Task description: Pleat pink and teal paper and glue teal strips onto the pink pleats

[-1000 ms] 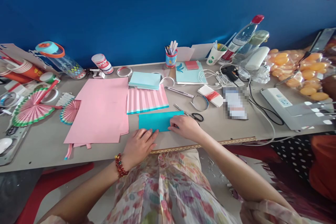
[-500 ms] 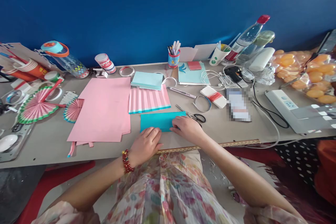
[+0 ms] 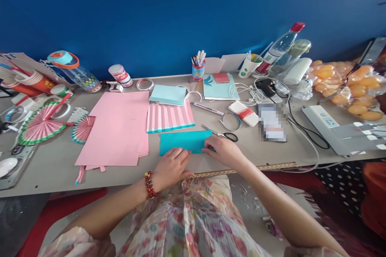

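A folded strip of teal paper lies flat on the desk in front of me. My left hand rests on its near edge, fingers stretched out and lying flat, with a beaded bracelet at the wrist. At the right end, my right hand has its fingers curled and pinched on the paper's near corner. Black-handled scissors lie just beyond the right hand. Behind the teal strip is a pleated pink-striped sheet with a blue edge.
Pink paper sheets lie to the left, near two folded paper fans. Light blue paper, a pen-shaped cutter, a pen cup and a phone sit behind. A power strip is on the right.
My left hand has slid right along the near edge of the teal paper. My right hand has shifted slightly right towards its end. The view has moved a little.
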Available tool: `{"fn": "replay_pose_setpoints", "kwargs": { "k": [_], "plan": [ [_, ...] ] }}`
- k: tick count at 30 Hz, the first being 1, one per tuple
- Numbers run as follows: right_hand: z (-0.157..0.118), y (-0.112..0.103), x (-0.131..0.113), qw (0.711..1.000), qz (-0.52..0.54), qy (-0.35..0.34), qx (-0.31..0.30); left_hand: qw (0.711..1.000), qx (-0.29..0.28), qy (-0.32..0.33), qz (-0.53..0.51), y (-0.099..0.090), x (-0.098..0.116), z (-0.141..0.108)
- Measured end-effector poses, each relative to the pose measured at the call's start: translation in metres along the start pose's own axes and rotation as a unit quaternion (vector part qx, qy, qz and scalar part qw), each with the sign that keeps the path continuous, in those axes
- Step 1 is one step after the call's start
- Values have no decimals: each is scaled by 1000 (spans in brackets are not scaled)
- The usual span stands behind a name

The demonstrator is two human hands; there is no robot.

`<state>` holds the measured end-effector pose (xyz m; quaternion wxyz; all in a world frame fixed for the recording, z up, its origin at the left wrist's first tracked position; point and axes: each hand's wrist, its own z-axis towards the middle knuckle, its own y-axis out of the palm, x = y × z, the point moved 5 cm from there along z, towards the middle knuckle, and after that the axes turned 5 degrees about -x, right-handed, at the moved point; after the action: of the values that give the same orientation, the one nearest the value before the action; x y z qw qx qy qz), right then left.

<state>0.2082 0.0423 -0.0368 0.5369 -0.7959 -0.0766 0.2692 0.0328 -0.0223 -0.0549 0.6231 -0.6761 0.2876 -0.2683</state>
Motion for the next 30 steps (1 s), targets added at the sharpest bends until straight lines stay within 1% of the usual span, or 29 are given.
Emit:
{"fn": "replay_pose_setpoints", "kwargs": {
  "k": [6,11,18,26,30],
  "plan": [
    [-4,-6,15,1000,-9,4,-3,1000,-15,13,23,-3,2,12],
    [-4,-5,16,1000,-24,6,9,999,-19,12,28,-6,3,15],
    [-3,-4,21,998,-53,43,-5,999,-18,15,26,-8,2,15],
    [-2,0,25,997,-74,16,3,999,-16,20,28,-7,2,15],
    [-2,3,24,996,-91,20,1,999,-19,31,25,-9,2,17]
  ]
}}
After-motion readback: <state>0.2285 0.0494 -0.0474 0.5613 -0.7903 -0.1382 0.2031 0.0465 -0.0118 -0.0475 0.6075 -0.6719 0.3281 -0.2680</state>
